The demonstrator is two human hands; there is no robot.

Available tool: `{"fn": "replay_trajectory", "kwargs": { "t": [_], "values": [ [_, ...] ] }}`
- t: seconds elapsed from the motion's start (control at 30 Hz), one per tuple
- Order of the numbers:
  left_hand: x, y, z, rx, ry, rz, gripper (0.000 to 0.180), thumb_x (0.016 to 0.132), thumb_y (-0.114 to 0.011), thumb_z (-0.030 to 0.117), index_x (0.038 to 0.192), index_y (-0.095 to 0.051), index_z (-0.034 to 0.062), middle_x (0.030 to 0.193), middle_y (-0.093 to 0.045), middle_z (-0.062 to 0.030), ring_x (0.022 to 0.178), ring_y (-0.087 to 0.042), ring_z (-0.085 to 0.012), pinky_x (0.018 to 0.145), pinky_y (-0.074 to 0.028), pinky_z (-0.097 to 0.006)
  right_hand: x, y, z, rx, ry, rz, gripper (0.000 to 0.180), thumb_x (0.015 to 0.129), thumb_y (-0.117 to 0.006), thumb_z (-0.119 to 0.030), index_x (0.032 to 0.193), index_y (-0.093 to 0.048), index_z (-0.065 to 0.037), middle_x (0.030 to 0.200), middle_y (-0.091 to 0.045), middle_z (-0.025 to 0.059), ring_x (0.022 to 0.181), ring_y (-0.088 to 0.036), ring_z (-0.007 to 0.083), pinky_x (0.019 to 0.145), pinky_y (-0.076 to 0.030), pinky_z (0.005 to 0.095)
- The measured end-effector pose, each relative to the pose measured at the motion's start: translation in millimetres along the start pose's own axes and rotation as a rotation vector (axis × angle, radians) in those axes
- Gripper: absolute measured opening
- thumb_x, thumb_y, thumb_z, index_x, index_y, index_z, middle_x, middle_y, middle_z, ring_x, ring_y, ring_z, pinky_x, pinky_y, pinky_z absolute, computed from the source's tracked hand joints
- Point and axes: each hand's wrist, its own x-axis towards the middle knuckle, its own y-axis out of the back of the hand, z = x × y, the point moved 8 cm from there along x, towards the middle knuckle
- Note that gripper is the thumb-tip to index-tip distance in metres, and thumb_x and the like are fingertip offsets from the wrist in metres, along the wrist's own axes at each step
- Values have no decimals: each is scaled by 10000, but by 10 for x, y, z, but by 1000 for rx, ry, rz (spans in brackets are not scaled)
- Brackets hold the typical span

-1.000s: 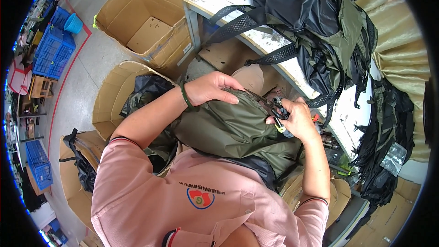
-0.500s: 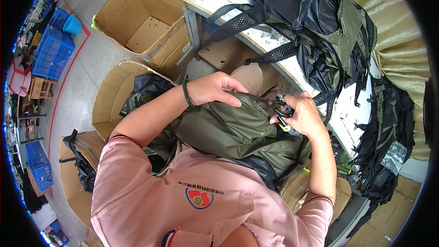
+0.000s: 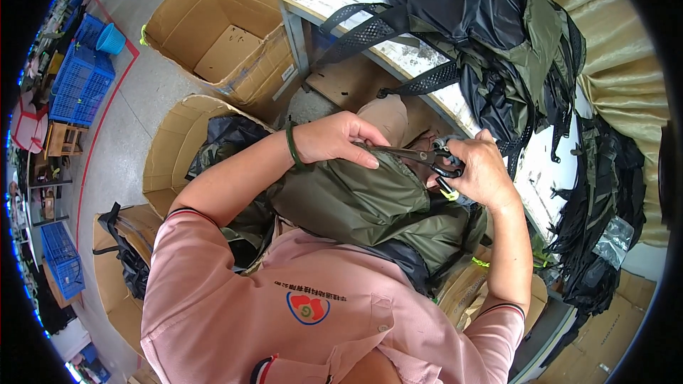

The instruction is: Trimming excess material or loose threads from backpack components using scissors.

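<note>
Olive-green shiny fabric lies bunched over my lap, with black fabric under its lower edge. My left hand pinches the upper edge of this fabric between thumb and fingers. In my right hand is a pair of scissors, fingers wrapped round the dark handles. The scissor blades point left along the fabric edge, their tips close to my left fingertips. Whether the blades touch the cloth is hard to tell. Something grey with a yellow-green end also shows at my right palm.
A white worktable to the upper right bears a heap of black and olive fabric with mesh straps. Cardboard boxes stand on the left; one nearer box holds dark fabric. Black strips hang at the right.
My right hand and the scissors have shifted slightly to the right and up, and the blades show more plainly. My left hand keeps its pinch almost in place.
</note>
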Motion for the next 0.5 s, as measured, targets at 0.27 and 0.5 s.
{"fn": "replay_trajectory", "kwargs": {
  "t": [0.27,0.5],
  "values": [
    [-4,-49,25,40,-22,-14,355,816,-693,9,1162,-621,-17,1051,-642,-30,982,-575,-95,896,-450,-252,-74,-37,99,113,-76,10,421,600,-846,-392,720,-593,-77,629,-583,81,602,-541,284,713,-391,351],
    [68,-166,225,64,-174,15,297,817,-691,15,1089,-571,12,1008,-610,-19,957,-564,-103,866,-453,-267,145,-147,-363,783,23,31,460,679,-845,-224,1026,-626,-16,831,-634,92,767,-591,202,735,-461,314]
  ]
}}
